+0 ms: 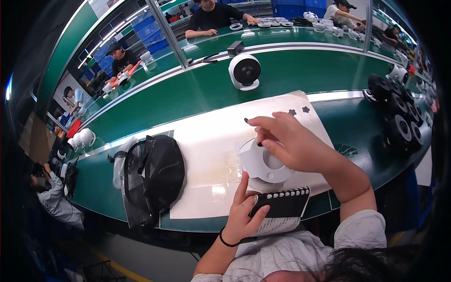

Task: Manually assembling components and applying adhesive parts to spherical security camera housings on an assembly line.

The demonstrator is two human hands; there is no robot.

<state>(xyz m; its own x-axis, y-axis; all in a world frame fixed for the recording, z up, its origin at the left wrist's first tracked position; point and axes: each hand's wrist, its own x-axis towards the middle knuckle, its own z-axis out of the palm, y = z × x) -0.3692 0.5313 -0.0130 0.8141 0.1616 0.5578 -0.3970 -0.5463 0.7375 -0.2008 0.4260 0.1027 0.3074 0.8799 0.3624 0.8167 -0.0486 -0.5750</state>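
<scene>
My left hand [242, 216] grips a black sheet [277, 203] with a row of pale round spots along its upper edge and printed white paper below it. Its index finger points up beside a round white plastic base [275, 176] with an opening in its middle. Over that base, my right hand [286, 138] is bent with its index finger stretched out. A small black pad [245, 121] sits at that fingertip, and another dark bit [260, 144] shows by the thumb and a curled finger. The base lies on a white paper mat [202, 155].
A black mesh bag [155, 174] lies left of the base. Two black flower-shaped pieces [299, 111] rest on the mat. Beyond stands a white fan-like device [245, 72]. Black round parts [399, 113] are piled at the right. Several people work across the green tables [188, 89].
</scene>
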